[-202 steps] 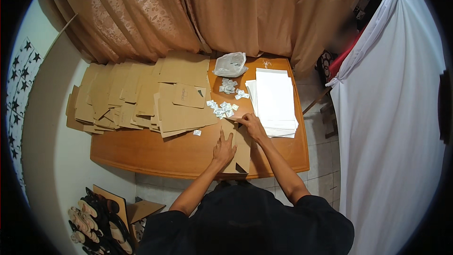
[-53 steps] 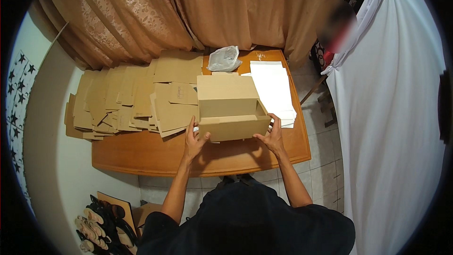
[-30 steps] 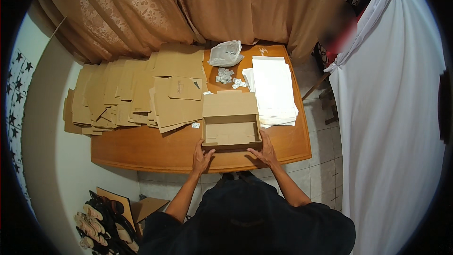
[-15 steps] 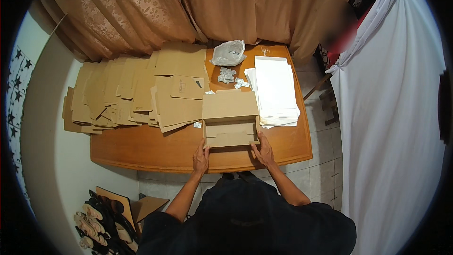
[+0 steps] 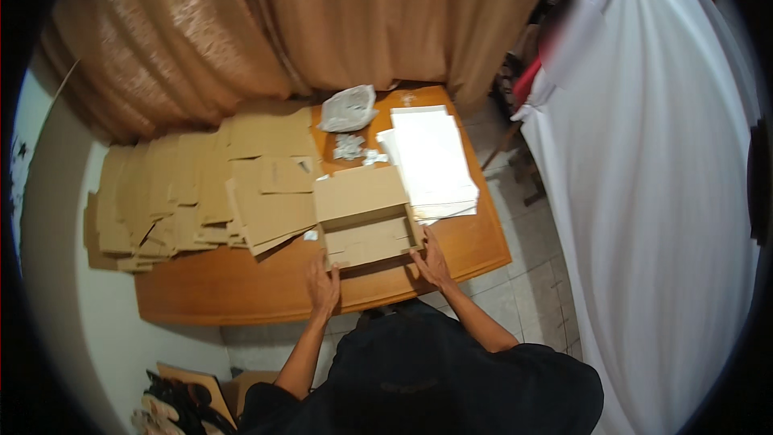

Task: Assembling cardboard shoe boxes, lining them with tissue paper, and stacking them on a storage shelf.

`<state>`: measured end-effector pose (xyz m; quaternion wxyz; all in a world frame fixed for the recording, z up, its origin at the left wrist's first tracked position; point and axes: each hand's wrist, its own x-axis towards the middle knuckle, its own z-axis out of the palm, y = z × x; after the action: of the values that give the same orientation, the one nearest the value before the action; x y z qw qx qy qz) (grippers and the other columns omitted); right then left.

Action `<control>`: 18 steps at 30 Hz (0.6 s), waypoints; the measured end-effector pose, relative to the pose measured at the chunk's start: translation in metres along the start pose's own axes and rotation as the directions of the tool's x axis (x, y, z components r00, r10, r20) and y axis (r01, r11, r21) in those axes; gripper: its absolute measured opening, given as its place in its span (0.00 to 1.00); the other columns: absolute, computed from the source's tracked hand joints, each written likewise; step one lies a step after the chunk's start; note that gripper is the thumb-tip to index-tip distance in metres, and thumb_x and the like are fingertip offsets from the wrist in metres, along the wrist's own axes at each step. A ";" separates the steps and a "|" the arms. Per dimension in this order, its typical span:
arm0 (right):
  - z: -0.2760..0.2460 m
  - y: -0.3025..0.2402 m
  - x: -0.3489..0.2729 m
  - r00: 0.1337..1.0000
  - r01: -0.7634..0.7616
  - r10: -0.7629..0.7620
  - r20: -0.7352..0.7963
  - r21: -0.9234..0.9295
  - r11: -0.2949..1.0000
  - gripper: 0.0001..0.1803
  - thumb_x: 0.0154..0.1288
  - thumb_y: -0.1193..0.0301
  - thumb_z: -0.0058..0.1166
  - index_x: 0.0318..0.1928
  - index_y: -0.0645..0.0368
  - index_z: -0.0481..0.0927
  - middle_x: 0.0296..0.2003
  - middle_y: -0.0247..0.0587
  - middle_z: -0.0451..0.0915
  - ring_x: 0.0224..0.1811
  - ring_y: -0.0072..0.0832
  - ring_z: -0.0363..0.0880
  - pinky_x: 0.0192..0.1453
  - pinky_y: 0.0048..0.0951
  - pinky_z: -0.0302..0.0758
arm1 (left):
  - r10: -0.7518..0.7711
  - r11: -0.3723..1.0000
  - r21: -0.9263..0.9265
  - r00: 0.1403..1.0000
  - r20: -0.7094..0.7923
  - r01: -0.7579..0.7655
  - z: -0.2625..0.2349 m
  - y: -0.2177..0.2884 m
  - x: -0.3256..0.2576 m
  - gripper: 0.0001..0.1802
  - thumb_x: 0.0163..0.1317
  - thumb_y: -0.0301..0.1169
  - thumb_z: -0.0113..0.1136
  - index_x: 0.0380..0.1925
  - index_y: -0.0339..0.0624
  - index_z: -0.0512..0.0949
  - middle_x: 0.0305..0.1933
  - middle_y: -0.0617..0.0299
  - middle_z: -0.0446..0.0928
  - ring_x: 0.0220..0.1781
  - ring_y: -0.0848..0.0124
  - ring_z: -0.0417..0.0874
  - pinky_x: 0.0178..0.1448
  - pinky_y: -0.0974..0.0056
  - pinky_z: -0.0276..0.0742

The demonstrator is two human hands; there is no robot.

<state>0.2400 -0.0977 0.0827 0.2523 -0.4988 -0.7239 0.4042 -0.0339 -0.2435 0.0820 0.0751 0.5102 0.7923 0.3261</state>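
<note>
Far L, low: shoes [image 5: 165,407], blurry, bunched by the wall. Next, on the wooden table [image 5: 233,286], L side, we see a big overlapping pile of flat cardboard [image 5: 197,181], brown. Small white packet [image 5: 311,235] lies just off the pile's R edge. Then the L hand [image 5: 324,290] at the box's near-L corner, thumb on the front, other fingers along the side, so we mark it as gripping the box. Box [image 5: 367,225]: brown cardboard, open, hinged lid [image 5: 360,193] tipped back away from the person; located ctr of table nr the front edge, btwn pile & white sheets. Whether it's fully resting, we can't tell. Behind it, a translucent plastic bag [image 5: 348,109] w/ a heap of small packets [image 5: 349,146] in front. R hand [image 5: 433,263] grips the near-R corner, thumb up front, other fingers on the side. R of box, we have stacked white sheets [image 5: 435,161], a bit uneven. Far R: white cloth [image 5: 644,193] hanging in folds.
</note>
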 end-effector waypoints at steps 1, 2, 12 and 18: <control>-0.009 0.002 0.001 1.000 -0.013 0.012 -0.027 -0.012 1.000 0.40 0.75 0.54 0.51 0.75 0.65 0.54 0.70 0.63 0.63 0.70 0.56 0.66 0.74 0.46 0.65 | 0.022 1.000 -0.020 1.000 0.013 -0.022 -0.002 0.014 0.007 0.25 0.73 0.36 0.53 0.66 0.37 0.68 0.61 0.42 0.73 0.62 0.44 0.74 0.58 0.49 0.76; -0.019 0.004 0.001 0.999 -0.011 0.010 -0.039 -0.035 0.999 0.39 0.75 0.54 0.51 0.75 0.65 0.55 0.69 0.63 0.64 0.68 0.56 0.68 0.73 0.46 0.66 | 0.039 0.999 -0.014 0.999 -0.017 -0.040 -0.006 0.027 0.013 0.25 0.73 0.36 0.54 0.65 0.36 0.69 0.62 0.42 0.72 0.63 0.46 0.73 0.59 0.49 0.76; -0.100 0.003 0.040 0.984 -0.025 0.023 -0.174 -0.010 1.000 0.34 0.73 0.58 0.56 0.71 0.64 0.62 0.63 0.62 0.70 0.63 0.52 0.73 0.62 0.45 0.75 | 0.044 0.839 -0.528 0.949 0.311 0.134 0.052 0.141 0.093 0.25 0.70 0.39 0.61 0.62 0.37 0.71 0.59 0.47 0.74 0.59 0.55 0.79 0.52 0.53 0.82; -0.136 0.042 0.077 0.988 -0.014 0.019 -0.156 0.034 0.999 0.33 0.73 0.58 0.56 0.70 0.63 0.63 0.64 0.60 0.69 0.63 0.52 0.74 0.63 0.46 0.74 | 0.051 0.829 -0.539 0.938 0.342 0.152 0.114 0.195 0.120 0.26 0.68 0.40 0.64 0.59 0.34 0.72 0.59 0.45 0.76 0.54 0.58 0.82 0.53 0.55 0.81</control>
<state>0.3374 0.0261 0.1188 0.3131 -0.5307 -0.6911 0.3777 0.1098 -0.0380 0.1348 0.3658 0.4931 0.6505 0.4470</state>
